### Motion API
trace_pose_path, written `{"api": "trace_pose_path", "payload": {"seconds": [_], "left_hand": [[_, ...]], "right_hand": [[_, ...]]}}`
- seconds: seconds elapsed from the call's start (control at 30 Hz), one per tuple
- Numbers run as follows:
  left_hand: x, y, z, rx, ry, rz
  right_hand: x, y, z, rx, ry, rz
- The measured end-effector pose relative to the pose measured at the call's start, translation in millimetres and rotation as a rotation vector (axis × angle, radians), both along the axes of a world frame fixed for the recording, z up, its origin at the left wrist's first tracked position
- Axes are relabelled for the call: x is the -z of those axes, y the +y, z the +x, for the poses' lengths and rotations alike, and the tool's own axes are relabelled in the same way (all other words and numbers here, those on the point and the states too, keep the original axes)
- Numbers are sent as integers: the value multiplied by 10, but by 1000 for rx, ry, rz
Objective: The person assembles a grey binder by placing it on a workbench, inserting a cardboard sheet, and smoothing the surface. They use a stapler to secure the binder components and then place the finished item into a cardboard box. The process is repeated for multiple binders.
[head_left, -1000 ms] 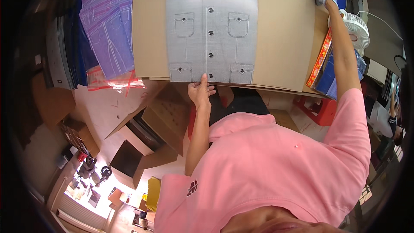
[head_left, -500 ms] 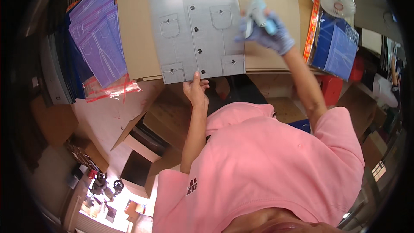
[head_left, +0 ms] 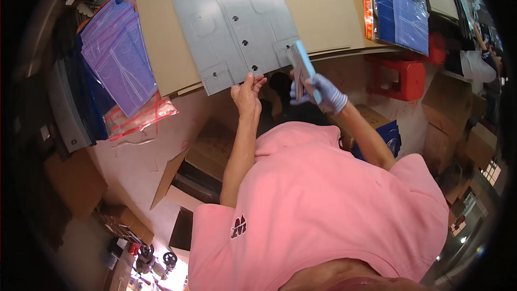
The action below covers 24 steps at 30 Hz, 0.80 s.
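Observation:
A glossy grey sheet [head_left: 253, 0], printed like a buttoned jacket with pockets, lies on brown cardboard [head_left: 318, 5]. Its near edge reaches the cardboard's front edge. My bare left hand [head_left: 247, 98] pinches that near edge, thumb on top and fingers beneath. In my right hand [head_left: 329, 92], which wears a purple-blue glove, is a light-blue stapler [head_left: 305, 60]. The stapler's far end is at the sheet's near right corner; whether it touches the sheet, I cannot tell. Part of its handle is hidden by my fingers.
Purple printed sheets [head_left: 121, 56] are piled at the left, beside clear red-edged bags [head_left: 142, 118]. A packaged blue bundle [head_left: 398, 16] lies at the right, above a red stool [head_left: 398, 78]. Open cardboard boxes [head_left: 207, 153] stand on the floor below.
My right hand has brought the stapler down and toward me, from above the cardboard to the sheet's near right corner. My left hand still pinches the near edge. The whole view has shifted slightly.

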State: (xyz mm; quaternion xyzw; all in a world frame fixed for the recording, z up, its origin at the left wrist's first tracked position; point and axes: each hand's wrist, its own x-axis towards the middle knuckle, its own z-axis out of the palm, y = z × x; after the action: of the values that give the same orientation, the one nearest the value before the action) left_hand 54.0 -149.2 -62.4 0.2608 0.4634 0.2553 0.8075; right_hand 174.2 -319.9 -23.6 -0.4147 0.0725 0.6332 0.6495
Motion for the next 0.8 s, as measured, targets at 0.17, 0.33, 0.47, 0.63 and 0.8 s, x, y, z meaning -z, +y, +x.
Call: {"api": "trace_pose_path", "payload": {"seconds": [0.17,0.33,0.47,0.63,0.8], "left_hand": [[-99,-38,-4,39,49,25],[-94,-71,-4,-1,105,40],[-187,-91,-6,31,57,45],[-163,-84,-19,87,70,34],[-211,-130,-54,-43,4,-41]], "right_hand": [[-60,-69,-573,-248,-432,-345],[-31,159,-739,-137,-611,-350],[-74,338,-683,-133,-667,-432],[-171,454,-615,-209,-694,-600],[-88,397,-614,-231,-686,-637]]}}
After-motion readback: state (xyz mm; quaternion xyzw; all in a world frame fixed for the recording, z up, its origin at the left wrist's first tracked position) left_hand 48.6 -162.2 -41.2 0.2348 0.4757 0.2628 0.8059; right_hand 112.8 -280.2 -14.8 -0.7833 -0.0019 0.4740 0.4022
